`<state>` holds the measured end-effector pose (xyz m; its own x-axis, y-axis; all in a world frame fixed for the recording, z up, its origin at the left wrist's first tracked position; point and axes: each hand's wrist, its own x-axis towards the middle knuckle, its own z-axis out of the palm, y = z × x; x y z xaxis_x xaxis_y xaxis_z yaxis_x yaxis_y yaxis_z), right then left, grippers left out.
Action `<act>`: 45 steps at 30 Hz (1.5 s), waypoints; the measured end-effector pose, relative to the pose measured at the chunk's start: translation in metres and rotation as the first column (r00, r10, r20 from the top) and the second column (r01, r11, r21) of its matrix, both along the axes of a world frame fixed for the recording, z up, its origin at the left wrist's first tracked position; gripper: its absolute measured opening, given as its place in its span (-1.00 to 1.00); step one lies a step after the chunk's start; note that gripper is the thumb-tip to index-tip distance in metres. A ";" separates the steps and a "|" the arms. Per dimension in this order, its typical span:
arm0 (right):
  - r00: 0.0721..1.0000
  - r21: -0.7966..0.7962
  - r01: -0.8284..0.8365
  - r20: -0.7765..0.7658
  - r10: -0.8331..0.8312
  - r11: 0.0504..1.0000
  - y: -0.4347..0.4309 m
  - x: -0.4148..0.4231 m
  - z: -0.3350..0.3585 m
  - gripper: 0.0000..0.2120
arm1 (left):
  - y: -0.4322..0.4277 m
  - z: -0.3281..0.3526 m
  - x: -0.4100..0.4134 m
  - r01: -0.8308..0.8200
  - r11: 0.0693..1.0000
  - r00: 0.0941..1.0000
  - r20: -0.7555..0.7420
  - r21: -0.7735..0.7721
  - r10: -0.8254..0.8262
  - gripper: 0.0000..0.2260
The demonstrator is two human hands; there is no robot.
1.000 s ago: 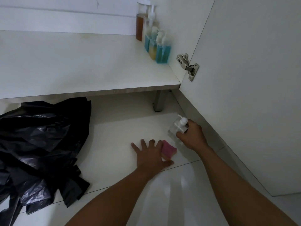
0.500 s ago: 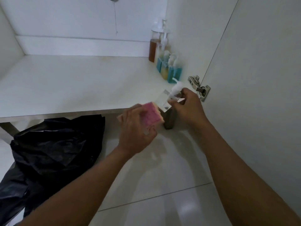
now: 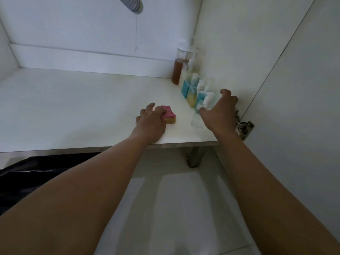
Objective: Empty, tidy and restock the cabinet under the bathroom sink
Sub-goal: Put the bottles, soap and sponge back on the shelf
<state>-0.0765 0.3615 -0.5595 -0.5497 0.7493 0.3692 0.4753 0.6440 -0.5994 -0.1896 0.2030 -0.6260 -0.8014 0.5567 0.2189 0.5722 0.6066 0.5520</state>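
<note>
Several bottles (image 3: 191,92) along wall (image 3: 220,52), left fingers (image 3: 150,108) grip sponge (image 3: 170,115), right fingers (image 3: 225,92) spread over nearest.

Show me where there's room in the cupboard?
The white cabinet floor is bare from the pink-and-yellow sponge in the left hand across to the left wall and back wall. Crowded: the right wall, where the amber, blue and clear pump bottles line up by the right hand.
</note>
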 end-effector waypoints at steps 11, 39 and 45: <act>0.988 0.091 0.092 0.114 -0.103 0.992 0.014 -0.028 0.004 -0.44 | 0.001 -0.001 0.000 -0.025 0.997 0.999 -0.028 0.076 0.028 -0.58; 0.907 -0.107 -0.385 0.139 0.397 0.917 -0.018 -0.053 -0.049 -0.67 | -0.007 0.010 0.000 0.055 0.992 0.989 0.127 0.116 -0.070 -0.29; 0.946 -0.038 -0.320 -0.072 0.317 0.947 0.002 -0.114 -0.060 -0.85 | -0.001 0.010 -0.055 -0.126 0.987 0.985 -0.131 -0.095 0.113 -0.46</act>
<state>-0.1901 0.3638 -0.6193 -0.7389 0.5570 0.3792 0.2101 0.7252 -0.6557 -0.2446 0.2021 -0.6160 -0.8335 0.4832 0.2678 0.5524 0.7245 0.4122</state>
